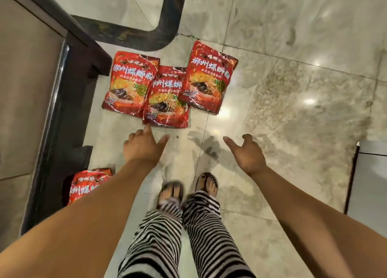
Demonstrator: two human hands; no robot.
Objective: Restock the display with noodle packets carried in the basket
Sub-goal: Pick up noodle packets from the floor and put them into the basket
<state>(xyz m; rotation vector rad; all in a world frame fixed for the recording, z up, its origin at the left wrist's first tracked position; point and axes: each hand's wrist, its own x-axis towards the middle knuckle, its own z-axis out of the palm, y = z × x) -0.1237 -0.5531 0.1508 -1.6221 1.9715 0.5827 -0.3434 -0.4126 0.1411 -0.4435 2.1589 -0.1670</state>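
While left hand (pixel 144 147) and right hand (pixel 245 152) hover loosely open (both empty), three red foil noodle packets (pixel 165 97) lie flat, tops pointing away.

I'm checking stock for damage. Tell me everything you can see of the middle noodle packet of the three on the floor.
The middle noodle packet is a red, glossy, crinkled plastic pouch with white lettering and a picture of a noodle dish. It lies flat, face up, on the tiled floor. The right packet overlaps its right edge; the left packet meets its left edge. The left hand hovers at its near corner, contact unclear.
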